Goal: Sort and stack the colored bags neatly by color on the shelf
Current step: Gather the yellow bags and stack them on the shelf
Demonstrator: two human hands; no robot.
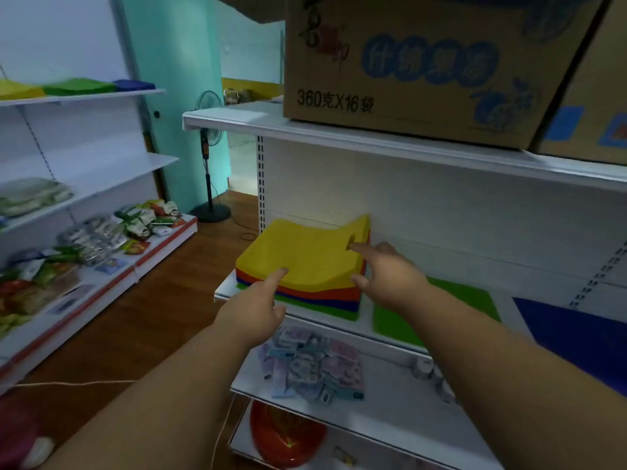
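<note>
A mixed stack of flat bags lies at the left end of the white shelf (325,317). A yellow bag (305,256) is on top, its far end curling up against the back panel. Beneath it show orange, blue and green layers (322,300). My left hand (258,307) touches the yellow bag's near edge with its extended forefinger. My right hand (386,273) is at the stack's right side, forefinger reaching to the bag's handle cutout, thumb at the near right corner. A green bag (451,303) lies flat to the right, and a blue bag (576,334) beyond it.
Cardboard boxes (407,69) sit on the shelf above. Small packets (312,368) lie on the shelf below, and a red object (288,439) lower still. A left-hand rack holds yellow, green and blue bags (78,86) and snack packs (101,239). A standing fan (210,144) is on the wooden floor.
</note>
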